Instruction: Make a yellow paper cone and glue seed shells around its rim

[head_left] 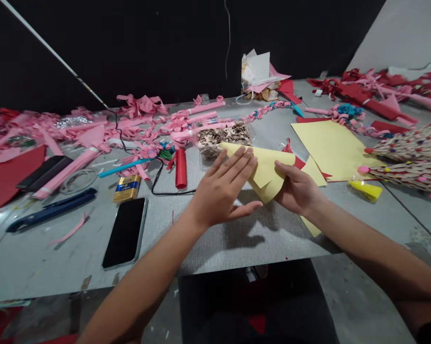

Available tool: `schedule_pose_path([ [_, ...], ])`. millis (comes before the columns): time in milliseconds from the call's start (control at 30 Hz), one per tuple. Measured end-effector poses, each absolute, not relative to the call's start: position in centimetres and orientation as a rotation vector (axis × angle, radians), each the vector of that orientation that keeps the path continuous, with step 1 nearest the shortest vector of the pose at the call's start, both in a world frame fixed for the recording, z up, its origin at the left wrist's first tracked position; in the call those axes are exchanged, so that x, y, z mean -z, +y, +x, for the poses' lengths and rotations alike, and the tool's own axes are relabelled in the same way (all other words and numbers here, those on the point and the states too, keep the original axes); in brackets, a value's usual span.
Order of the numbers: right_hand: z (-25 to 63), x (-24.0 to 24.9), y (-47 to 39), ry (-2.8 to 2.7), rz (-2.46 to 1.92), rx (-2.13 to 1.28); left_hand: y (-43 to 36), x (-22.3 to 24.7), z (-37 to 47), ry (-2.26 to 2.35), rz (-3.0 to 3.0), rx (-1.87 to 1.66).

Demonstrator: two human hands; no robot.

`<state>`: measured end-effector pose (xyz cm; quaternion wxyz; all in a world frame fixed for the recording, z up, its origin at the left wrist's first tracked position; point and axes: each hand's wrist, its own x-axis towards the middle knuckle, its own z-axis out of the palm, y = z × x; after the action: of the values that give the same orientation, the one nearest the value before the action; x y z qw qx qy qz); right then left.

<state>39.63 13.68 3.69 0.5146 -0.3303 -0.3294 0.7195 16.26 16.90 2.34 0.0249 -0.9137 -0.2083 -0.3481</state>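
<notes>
A piece of yellow paper [269, 167], curled into a cone shape with its narrow tip at the upper left, is raised over the grey table. My left hand [224, 191] lies against its left part, fingers stretched out flat and thumb apart. At the paper's right end my right hand [296, 186] grips it between thumb and fingers; the fingers are partly hidden behind the paper. Flat yellow sheets [332, 148] with red paper under them lie behind my right hand. Clear packs of small wooden pieces [210, 141] sit just beyond my left hand.
On the left are a black phone [125, 232], a small gold-and-blue box [127, 188], a dark blue tool [52, 209] and a red tube [180, 168]. Pink paper strips [140, 124] spread along the back. Beaded cones [412, 167] and a yellow item [365, 190] lie at right.
</notes>
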Motion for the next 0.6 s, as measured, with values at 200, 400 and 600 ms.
schedule_pose_path([
  [200,40.2,-3.4,14.2,-0.798,-0.787,-1.71,15.6,-2.6,16.9,-0.255,-2.826,1.181],
  [400,40.2,-3.2,14.1,-0.778,-0.824,-1.7,16.0,-3.3,15.8,-0.348,-2.654,1.382],
  [600,39.8,-2.7,13.7,-0.808,-0.861,-1.663,18.4,-3.3,14.1,-0.915,-2.504,1.452],
])
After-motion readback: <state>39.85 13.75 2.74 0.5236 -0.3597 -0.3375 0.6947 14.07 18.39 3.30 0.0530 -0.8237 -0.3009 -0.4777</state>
